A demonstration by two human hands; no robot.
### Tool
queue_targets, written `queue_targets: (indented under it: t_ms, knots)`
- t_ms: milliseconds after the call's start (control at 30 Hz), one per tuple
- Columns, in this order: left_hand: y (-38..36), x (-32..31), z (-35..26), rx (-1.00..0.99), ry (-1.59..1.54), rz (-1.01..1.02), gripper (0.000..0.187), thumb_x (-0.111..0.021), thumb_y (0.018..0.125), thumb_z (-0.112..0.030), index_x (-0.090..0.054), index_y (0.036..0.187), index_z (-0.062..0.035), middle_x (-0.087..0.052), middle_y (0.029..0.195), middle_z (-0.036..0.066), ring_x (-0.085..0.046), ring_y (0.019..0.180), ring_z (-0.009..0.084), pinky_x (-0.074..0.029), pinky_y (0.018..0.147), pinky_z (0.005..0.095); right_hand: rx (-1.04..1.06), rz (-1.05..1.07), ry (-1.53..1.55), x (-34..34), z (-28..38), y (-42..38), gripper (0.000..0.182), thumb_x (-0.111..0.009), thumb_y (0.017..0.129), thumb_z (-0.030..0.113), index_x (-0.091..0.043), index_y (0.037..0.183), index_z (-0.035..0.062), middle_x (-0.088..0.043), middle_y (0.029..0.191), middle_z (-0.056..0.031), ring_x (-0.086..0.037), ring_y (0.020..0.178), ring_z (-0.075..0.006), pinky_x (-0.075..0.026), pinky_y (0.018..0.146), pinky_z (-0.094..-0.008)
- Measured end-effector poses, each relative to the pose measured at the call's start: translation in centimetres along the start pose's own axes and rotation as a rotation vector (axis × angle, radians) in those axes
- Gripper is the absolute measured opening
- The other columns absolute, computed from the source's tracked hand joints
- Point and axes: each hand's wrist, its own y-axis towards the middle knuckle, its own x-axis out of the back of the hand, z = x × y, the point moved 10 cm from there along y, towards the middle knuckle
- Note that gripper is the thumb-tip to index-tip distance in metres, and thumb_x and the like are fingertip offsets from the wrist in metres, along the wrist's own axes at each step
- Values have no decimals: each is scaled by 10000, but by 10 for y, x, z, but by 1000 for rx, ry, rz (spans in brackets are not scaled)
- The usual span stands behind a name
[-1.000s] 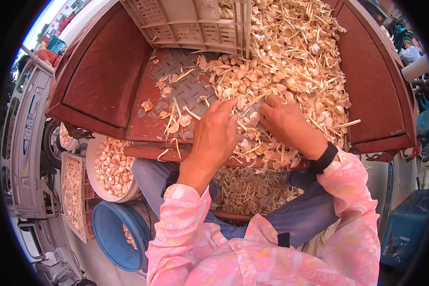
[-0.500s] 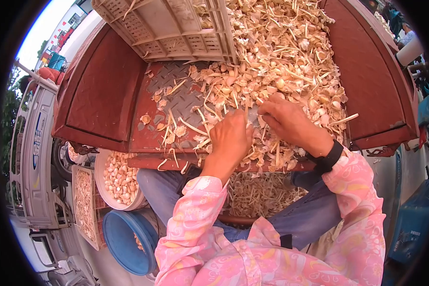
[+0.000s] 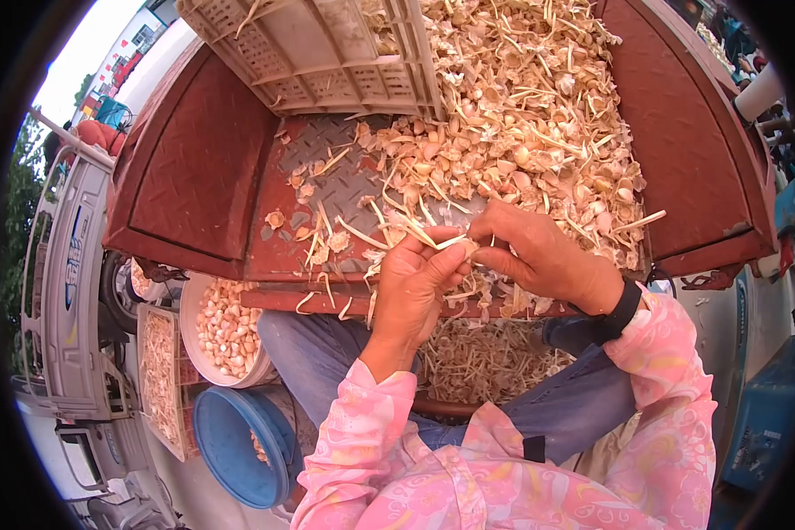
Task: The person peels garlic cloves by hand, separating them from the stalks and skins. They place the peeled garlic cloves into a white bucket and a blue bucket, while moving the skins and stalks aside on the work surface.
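Pale cream garlic piece with a slim, slightly curved stem [image 3: 450,243], papery and smooth-looking; raised between the two hands, over the near part of the bed. Stem runs to the upper left; the right end is partly hidden by fingers.

Bare left hand [image 3: 422,281], pink patterned sleeve: thumb and fingers clamped on the garlic piece.

Bare right hand [image 3: 546,256], black wristband [image 3: 621,311]: thumb and forefinger drawn close at the piece's right end; whether they grip it, cannot tell.

Blue denim trouser legs [image 3: 556,406]: spread below the hands, a mass of dry straw-coloured stems [image 3: 481,358] between them.

Red-painted metal front lip [image 3: 327,301]: runs just beyond the knees, some stems draped over it.

Tall round blue plastic bucket [image 3: 238,446] and round white plastic tub of peeled-looking cloves [image 3: 225,327]: left, outside the bed.

Grey and red diamond-plate floor [image 3: 327,190]: exposed left of the hands, sparsely strewn with skins and stems, the roomiest side.

Cream-and-tan heap of loose garlic cloves, skins and stems [image 3: 526,132]: beyond the hands, reaching the red metal right wall [image 3: 693,132].

Pale slatted plastic crate [image 3: 327,53]: tilted, beyond the exposed floor; red metal left wall [image 3: 199,159] beside it.
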Motion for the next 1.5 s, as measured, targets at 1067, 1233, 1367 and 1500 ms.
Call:
queue_targets:
  t_ms: [1067, 1233, 1367, 1500]
  knots:
    - [-107, 91, -160, -556, 480, -434, 306, -645, 827, -35, -577, 1123, -1, -631, 889, 66, -524, 630, 52, -417, 540, 151, -324, 206, -521, -18, -64, -1, 165, -588, 773, 127, -579, 926, 65, -557, 867, -155, -597, 796, -341, -470, 682, -447]
    - [-167, 263, -219, -519, 1273, -1020, 262, -570, 875, -60, -599, 1126, 9, -627, 1006, 85, -586, 791, 125, -477, 705, 225, -258, 166, -493, -19, -53, -4, 129, -565, 745, 64, -560, 869, 28, -547, 863, -176, -593, 778, -364, -472, 675, -451]
    - [-139, 178, -187, -543, 1194, -837, 257, -552, 895, -76, -586, 1127, 28, -621, 1011, 91, -587, 909, 140, -473, 804, 271, -302, 281, -508, -25, -61, -5, 147, -559, 731, 46, -543, 869, 0, -540, 889, -193, -587, 770, -380, -470, 682, -462]
    - [-68, 41, -89, -330, 956, -267, 276, -593, 889, -104, -571, 1136, 18, -629, 989, 56, -585, 781, 72, -465, 674, 209, -255, 176, -494, -25, -62, -4, 155, -523, 728, 25, -485, 870, -26, -490, 877, -184, -533, 756, -392, -450, 699, -462]
